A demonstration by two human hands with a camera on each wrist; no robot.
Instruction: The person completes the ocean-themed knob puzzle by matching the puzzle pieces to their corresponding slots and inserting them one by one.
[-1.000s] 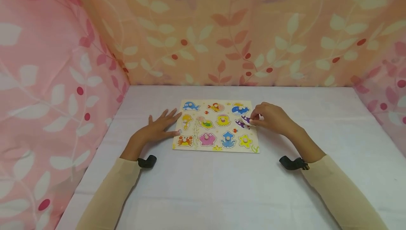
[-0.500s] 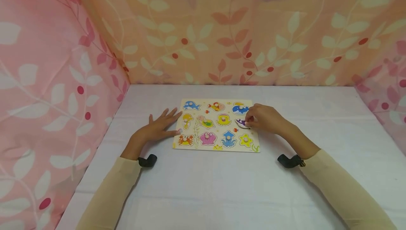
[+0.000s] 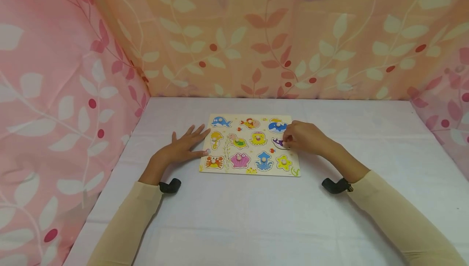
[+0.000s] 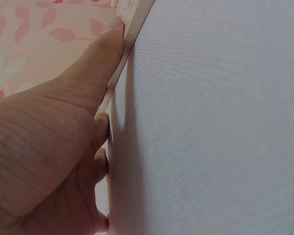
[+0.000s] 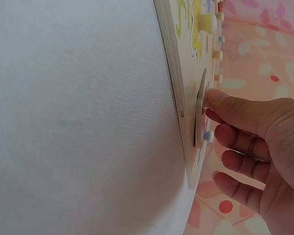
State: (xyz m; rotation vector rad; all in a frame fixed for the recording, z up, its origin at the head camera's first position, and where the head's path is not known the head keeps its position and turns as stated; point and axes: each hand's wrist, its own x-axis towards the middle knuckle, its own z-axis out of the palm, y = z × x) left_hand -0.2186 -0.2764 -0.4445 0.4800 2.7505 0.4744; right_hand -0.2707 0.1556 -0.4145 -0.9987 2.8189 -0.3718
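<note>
A wooden peg puzzle board [image 3: 234, 171] with sea-animal pieces lies on the table. My right hand [image 3: 307, 137] pinches the knob of a purple fish-shaped puzzle piece [image 3: 278, 142] at the board's right side; the fingers cover part of it. In the right wrist view this piece [image 5: 199, 115] sits slightly tilted and proud of the board, with thumb and forefinger at its knob. My left hand [image 3: 183, 147] rests at the board's left edge, fingers spread. Its thumb [image 4: 105, 51] touches the board's edge in the left wrist view.
Around the purple piece sit a blue whale [image 3: 277, 126], a yellow octopus [image 3: 258, 139] and a yellow starfish [image 3: 283, 162], each with a knob. A white cloth [image 3: 249, 217] covers the table. Leaf-patterned curtains [image 3: 234, 34] stand behind and at the sides.
My right hand has moved slightly left and lowered the purple piece from above its matching picture onto that spot. My left hand has stayed where it was.
</note>
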